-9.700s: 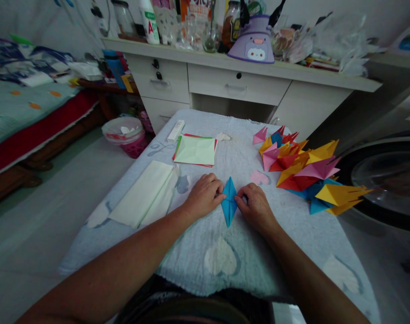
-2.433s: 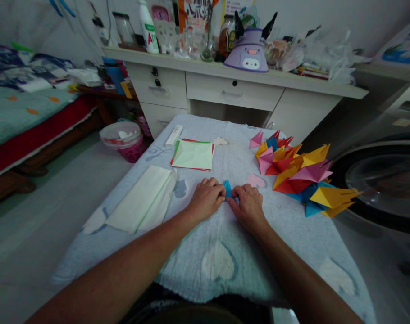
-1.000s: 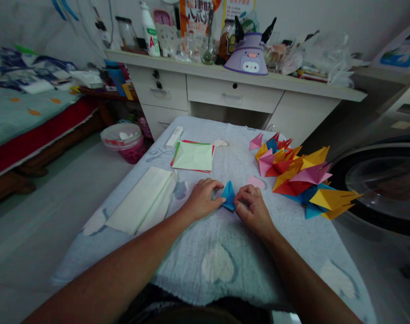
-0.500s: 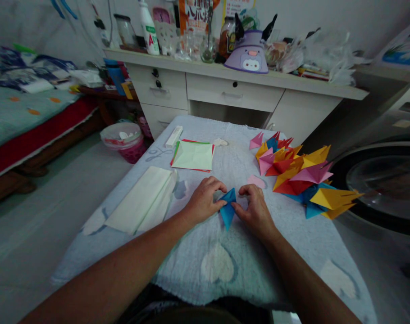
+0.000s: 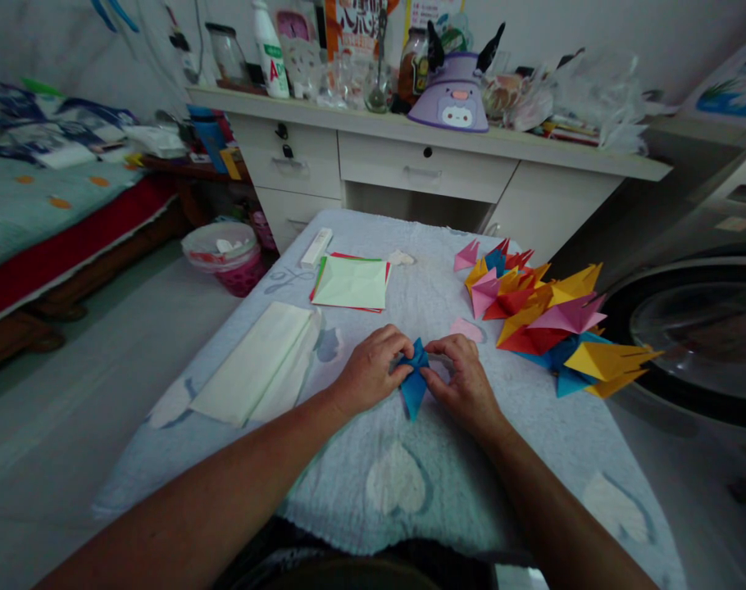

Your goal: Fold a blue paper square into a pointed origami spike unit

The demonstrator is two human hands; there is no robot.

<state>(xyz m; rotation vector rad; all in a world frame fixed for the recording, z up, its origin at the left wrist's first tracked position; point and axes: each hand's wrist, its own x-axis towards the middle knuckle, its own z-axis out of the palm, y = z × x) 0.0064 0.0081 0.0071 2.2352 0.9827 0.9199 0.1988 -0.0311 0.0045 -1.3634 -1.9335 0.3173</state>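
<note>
A small blue piece of folded origami paper (image 5: 415,393) lies at the middle of the cloth-covered table, its lower end tapering to a point toward me. My left hand (image 5: 376,365) pinches its left edge between thumb and fingers. On the opposite edge, my right hand (image 5: 459,373) grips the paper the same way, thumb low and index finger near the top. The upper part between the fingertips looks bent and creased. Fingers partly hide both side edges.
Several folded paper cranes (image 5: 533,307) in yellow, red, pink and blue cluster at the right. Square paper sheets (image 5: 352,283) are stacked farther back, near a white box (image 5: 316,248). Folded pale paper (image 5: 256,360) lies left. A washing machine (image 5: 698,328) stands right of the table (image 5: 398,483).
Both hands' fingers have shifted slightly inward at the top of the blue paper. Its upper part, flat before, now looks pushed in and creased.
</note>
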